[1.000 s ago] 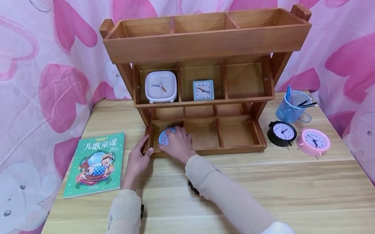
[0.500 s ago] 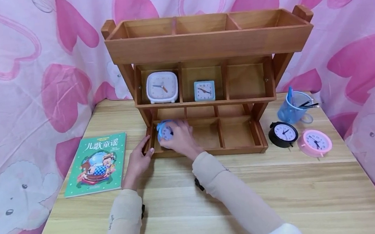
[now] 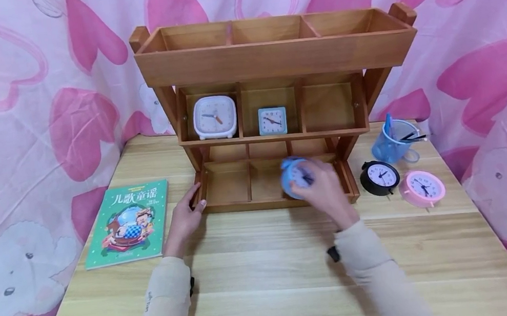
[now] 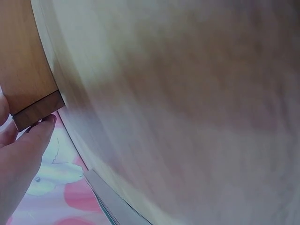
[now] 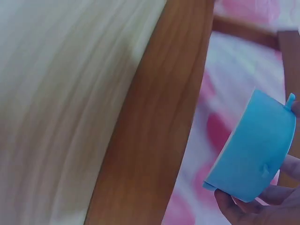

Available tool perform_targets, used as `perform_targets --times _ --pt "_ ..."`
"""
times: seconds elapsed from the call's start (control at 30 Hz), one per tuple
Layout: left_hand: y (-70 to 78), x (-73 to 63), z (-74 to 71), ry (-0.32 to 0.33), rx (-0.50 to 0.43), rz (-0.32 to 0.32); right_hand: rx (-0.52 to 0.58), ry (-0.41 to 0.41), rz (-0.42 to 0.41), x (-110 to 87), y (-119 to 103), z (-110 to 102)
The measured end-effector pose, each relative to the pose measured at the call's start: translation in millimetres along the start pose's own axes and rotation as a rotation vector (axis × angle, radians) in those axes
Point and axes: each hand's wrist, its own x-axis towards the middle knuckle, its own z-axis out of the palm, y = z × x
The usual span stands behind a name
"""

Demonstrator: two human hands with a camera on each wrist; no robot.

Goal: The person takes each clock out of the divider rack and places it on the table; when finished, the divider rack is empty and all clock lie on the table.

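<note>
My right hand (image 3: 323, 184) holds a small round blue alarm clock (image 3: 289, 181), slightly blurred, in front of the bottom tier of a brown wooden shelf (image 3: 275, 59). In the right wrist view, fingers curl round the blue side of the clock (image 5: 253, 145), and its face is turned out of sight. My left hand (image 3: 185, 216) grips the shelf's lower left corner. The left wrist view shows the shelf's wooden end (image 4: 40, 110) between thumb and fingers. On the middle tier stand a white clock (image 3: 215, 117) in the left compartment and a small square light-blue clock (image 3: 272, 121) in the centre one.
A black alarm clock (image 3: 380, 177) and a pink one (image 3: 422, 188) stand right of the shelf on the wooden table (image 3: 266, 275). Behind them is a blue mesh pen cup (image 3: 393, 146). A green picture book (image 3: 127, 224) lies at the left. Pink heart-patterned cloth (image 3: 88, 134) hangs behind.
The right hand has lifted the blue clock out of the bottom left compartment and carried it right, towards the right-hand compartment. The left hand has stayed at the shelf's corner.
</note>
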Motion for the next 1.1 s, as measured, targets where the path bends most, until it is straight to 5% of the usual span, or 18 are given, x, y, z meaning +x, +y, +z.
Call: perform_targets --times 0.1,0.3,0.53,0.63,0.87,1.1 --pt "0.1 -0.5 -0.6 0.009 0.009 0.003 -0.060 0.072 0.025 -17.0 34.7 -40.4" --pt "0.0 0.1 -1.2 0.017 0.015 0.002 -0.223 0.175 0.258 -57.2 99.0 -123.5" --pt "0.8 -0.8 -3.2 0.017 0.015 -0.002 -0.318 0.060 0.698 -101.5 152.2 -194.8" --pt "0.5 -0.5 -3.7 0.018 0.017 -0.001 -0.346 0.027 0.791 -115.8 167.8 -207.9" --pt "0.3 0.2 -2.2 0.002 0.020 -0.002 -0.353 -0.138 0.846 -132.4 190.3 -215.7" --pt "0.5 -0.4 0.7 -0.007 0.014 -0.021 -0.345 -0.170 0.813 -135.5 200.2 -208.3"
